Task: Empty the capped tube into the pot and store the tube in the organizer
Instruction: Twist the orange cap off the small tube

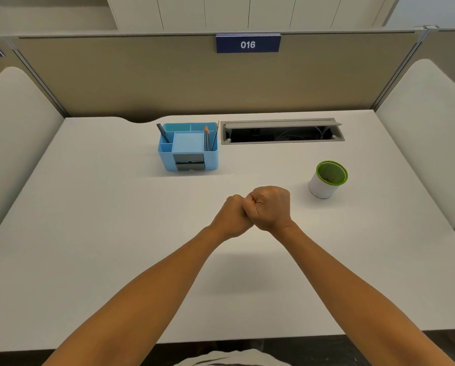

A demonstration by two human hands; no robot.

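Observation:
My left hand [233, 216] and my right hand [271, 207] are pressed together as fists above the middle of the white desk. Between them only a small orange sliver of the tube [252, 200] shows; the rest is hidden inside my fingers. Both hands close around it. The white pot with a green rim [326, 179] stands upright to the right of my hands, something brownish at its bottom. The blue organizer [188, 146] sits further back and to the left, holding pencils and a dark pen.
An open grey cable tray [281, 132] is sunk into the desk behind the pot. A tan partition with a "016" sign [248, 43] rises at the back. Padded side panels [15, 133] flank the desk on both sides.

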